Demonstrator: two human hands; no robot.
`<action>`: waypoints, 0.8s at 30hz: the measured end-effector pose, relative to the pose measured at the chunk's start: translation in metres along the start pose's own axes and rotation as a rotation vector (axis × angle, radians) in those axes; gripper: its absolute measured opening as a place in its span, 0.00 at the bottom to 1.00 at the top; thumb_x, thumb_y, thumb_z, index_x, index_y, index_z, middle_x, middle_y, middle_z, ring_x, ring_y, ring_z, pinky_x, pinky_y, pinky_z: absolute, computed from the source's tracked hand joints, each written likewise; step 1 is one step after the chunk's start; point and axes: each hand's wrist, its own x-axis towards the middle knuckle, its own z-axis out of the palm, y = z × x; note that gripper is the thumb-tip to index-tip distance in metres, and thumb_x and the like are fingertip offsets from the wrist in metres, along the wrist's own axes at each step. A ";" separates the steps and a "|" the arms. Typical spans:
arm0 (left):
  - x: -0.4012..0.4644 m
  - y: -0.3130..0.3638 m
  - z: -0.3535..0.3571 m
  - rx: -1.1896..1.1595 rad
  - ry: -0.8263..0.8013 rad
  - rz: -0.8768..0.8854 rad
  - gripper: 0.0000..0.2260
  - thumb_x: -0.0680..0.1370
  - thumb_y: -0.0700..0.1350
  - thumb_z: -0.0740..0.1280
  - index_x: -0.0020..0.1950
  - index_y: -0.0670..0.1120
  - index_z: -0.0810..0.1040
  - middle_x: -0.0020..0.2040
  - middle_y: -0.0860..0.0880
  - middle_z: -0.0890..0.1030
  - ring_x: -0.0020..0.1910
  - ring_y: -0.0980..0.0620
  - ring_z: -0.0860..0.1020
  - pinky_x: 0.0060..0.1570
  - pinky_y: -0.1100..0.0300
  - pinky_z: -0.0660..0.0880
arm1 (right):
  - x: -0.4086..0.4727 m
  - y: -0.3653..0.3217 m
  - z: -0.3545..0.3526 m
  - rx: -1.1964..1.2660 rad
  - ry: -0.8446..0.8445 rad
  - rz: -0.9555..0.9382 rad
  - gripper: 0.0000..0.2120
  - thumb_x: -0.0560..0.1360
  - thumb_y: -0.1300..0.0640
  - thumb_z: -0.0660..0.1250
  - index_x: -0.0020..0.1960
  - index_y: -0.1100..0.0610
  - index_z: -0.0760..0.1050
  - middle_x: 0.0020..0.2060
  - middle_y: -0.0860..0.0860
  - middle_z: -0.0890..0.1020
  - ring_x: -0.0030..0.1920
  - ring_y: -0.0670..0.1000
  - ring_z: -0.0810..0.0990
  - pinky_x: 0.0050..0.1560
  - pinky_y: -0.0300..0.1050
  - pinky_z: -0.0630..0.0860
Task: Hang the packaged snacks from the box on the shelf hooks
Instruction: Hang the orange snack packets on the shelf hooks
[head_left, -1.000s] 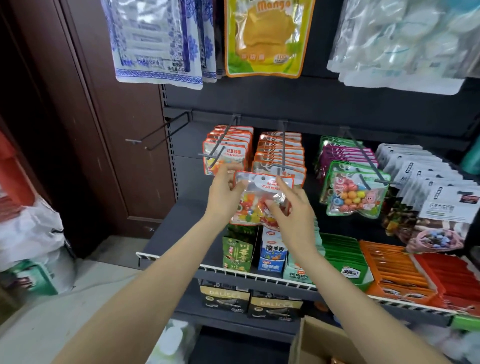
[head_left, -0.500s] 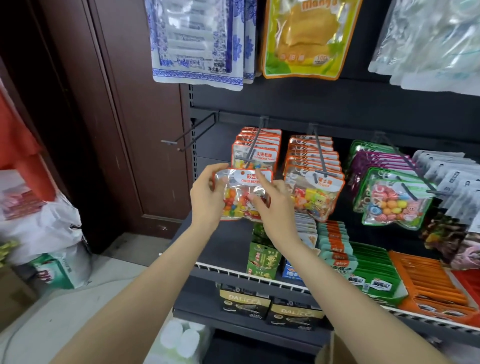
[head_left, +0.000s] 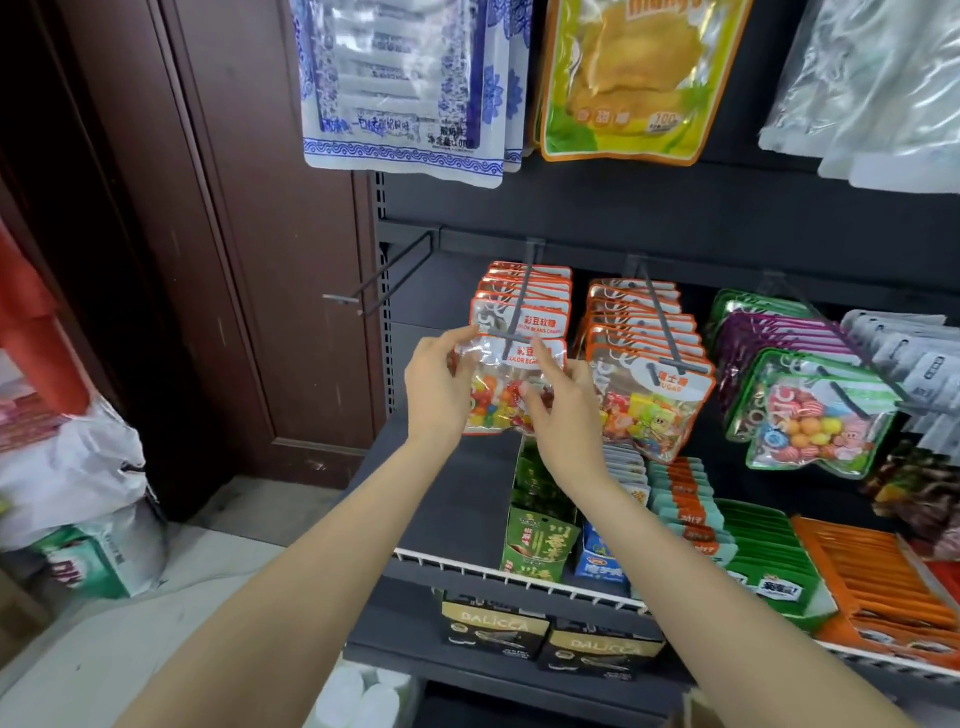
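A glossy clear candy pouch (head_left: 511, 387), orange-edged and filled with rounded coloured beans, is pinched at its left side by the left hand (head_left: 436, 387) and at its front by the right hand (head_left: 563, 410); its top is held at the tip of a thin metal hook (head_left: 519, 312); behind it, matching flat pouches (head_left: 524, 291) are hung in a row.

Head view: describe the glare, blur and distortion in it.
Head view: glare streaks the clear bags top right; wide-angle bending bows the door frame; both hands' fingers look slightly motion-soft on the jelly bean packet; lettering there is only partly legible.
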 end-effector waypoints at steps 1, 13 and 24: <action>0.007 0.000 0.005 0.020 -0.024 0.007 0.15 0.79 0.38 0.62 0.65 0.48 0.76 0.55 0.47 0.76 0.51 0.52 0.75 0.51 0.70 0.66 | 0.006 0.002 0.003 -0.057 -0.024 0.005 0.29 0.79 0.60 0.60 0.76 0.48 0.53 0.59 0.54 0.66 0.55 0.49 0.71 0.59 0.40 0.69; 0.031 -0.006 0.030 0.063 -0.243 -0.005 0.26 0.79 0.37 0.62 0.75 0.51 0.61 0.73 0.45 0.64 0.72 0.48 0.64 0.67 0.59 0.63 | 0.040 -0.002 0.017 -0.228 -0.185 0.155 0.42 0.77 0.68 0.60 0.76 0.50 0.34 0.74 0.58 0.33 0.76 0.57 0.41 0.74 0.49 0.51; -0.104 0.021 0.008 0.105 -0.234 0.017 0.10 0.78 0.40 0.62 0.60 0.47 0.74 0.47 0.52 0.78 0.40 0.60 0.74 0.38 0.74 0.66 | -0.079 -0.002 -0.064 -0.020 -0.236 0.048 0.19 0.79 0.62 0.59 0.68 0.53 0.68 0.61 0.51 0.71 0.59 0.47 0.72 0.59 0.41 0.71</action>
